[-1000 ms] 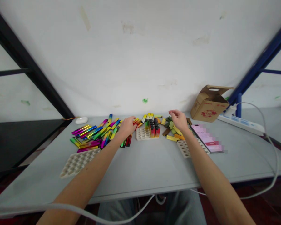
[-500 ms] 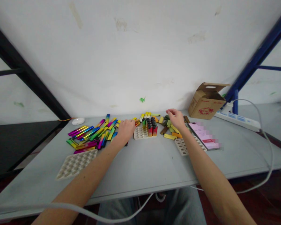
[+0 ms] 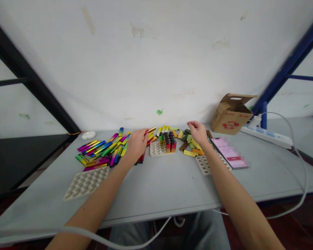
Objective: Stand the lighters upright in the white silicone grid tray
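Observation:
My left hand (image 3: 137, 143) is closed on a shiny gold-and-red lighter (image 3: 150, 130), pinched at its lower end and pointing right. Just right of that hand, several lighters with black tops (image 3: 170, 142) stand upright in the right part of a small pale tray (image 3: 156, 149). Red lighters (image 3: 141, 158) lie partly hidden beside my left wrist. My right hand (image 3: 197, 132) hovers over a pile of green, brown and yellow lighters (image 3: 190, 139). Its fingers are loosely bent and apart, and nothing shows in them.
Many rainbow-coloured lighters (image 3: 101, 149) lie scattered at left. Behind my left forearm is a larger holed tray (image 3: 86, 182); another holed tray (image 3: 203, 165) lies partly under my right forearm. A phone (image 3: 229, 154), cardboard box (image 3: 229, 118), power strip (image 3: 268, 135) and white case (image 3: 88, 135) surround these.
My left hand has risen slightly and drawn back left, lifting a gold-and-red lighter that now sticks out from its fingertips. My right hand has hardly moved.

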Action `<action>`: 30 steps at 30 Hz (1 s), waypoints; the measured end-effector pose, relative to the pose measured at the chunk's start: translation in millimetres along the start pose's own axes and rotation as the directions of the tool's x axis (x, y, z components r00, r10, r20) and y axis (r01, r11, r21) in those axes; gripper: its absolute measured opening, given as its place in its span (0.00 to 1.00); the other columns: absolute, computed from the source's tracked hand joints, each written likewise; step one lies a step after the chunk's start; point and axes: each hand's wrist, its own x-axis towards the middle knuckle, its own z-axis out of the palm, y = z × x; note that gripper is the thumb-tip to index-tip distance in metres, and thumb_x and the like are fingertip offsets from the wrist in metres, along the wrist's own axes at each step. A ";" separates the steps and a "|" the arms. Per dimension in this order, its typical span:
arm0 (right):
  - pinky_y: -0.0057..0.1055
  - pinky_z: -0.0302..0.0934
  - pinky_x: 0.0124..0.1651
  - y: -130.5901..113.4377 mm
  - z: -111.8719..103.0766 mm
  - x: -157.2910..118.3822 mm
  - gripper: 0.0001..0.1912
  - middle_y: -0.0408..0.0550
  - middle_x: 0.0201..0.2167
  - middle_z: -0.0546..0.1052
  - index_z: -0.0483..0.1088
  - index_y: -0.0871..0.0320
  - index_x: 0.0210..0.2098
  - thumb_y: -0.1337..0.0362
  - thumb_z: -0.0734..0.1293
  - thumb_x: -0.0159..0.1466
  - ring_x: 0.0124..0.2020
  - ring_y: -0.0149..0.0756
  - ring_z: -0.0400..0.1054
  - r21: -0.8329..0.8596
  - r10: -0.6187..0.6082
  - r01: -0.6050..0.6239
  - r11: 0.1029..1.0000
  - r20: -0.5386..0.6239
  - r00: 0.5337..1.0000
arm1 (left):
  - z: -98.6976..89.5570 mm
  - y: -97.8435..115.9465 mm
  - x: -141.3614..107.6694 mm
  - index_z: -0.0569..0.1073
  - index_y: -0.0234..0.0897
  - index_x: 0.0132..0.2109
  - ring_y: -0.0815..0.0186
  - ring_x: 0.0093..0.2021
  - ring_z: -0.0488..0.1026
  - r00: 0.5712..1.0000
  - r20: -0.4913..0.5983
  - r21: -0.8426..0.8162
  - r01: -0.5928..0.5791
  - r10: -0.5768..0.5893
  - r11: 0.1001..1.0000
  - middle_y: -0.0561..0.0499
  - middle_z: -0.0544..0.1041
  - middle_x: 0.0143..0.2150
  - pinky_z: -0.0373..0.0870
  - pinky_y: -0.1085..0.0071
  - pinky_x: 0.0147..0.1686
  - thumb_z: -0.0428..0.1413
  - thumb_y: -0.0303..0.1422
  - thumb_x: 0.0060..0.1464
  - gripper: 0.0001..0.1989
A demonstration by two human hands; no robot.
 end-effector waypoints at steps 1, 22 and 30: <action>0.39 0.65 0.46 -5.8 -0.5 -1.5 0.15 0.55 0.38 0.80 0.75 0.62 0.37 0.62 0.59 0.59 0.38 0.42 0.73 0.021 -0.013 0.013 1.000 -0.011 1.000 | -0.5 -0.9 -4.0 0.73 0.36 0.51 0.56 0.48 0.73 0.998 -0.057 -0.087 -0.014 0.009 0.996 0.44 0.79 0.47 0.66 0.61 0.51 0.47 0.35 0.63 0.15; 0.42 0.62 0.49 -86.6 28.6 -67.8 0.15 0.56 0.41 0.79 0.69 0.60 0.49 0.71 0.60 0.62 0.42 0.44 0.71 -0.094 -0.646 0.742 0.664 0.428 0.632 | -23.6 24.3 -25.5 0.67 0.30 0.59 0.58 0.39 0.77 0.965 0.261 -0.957 0.264 -0.043 0.123 0.44 0.82 0.34 0.70 0.65 0.41 0.51 0.57 0.54 0.37; 0.38 0.61 0.43 -73.1 25.2 -57.7 0.09 0.51 0.38 0.76 0.64 0.57 0.43 0.68 0.58 0.63 0.38 0.41 0.69 0.076 -0.399 0.393 0.916 0.262 0.879 | -13.9 11.6 -20.9 0.71 0.31 0.51 0.61 0.33 0.77 0.949 0.240 -0.948 0.274 -0.202 0.162 0.45 0.81 0.31 0.70 0.65 0.37 0.47 0.57 0.56 0.33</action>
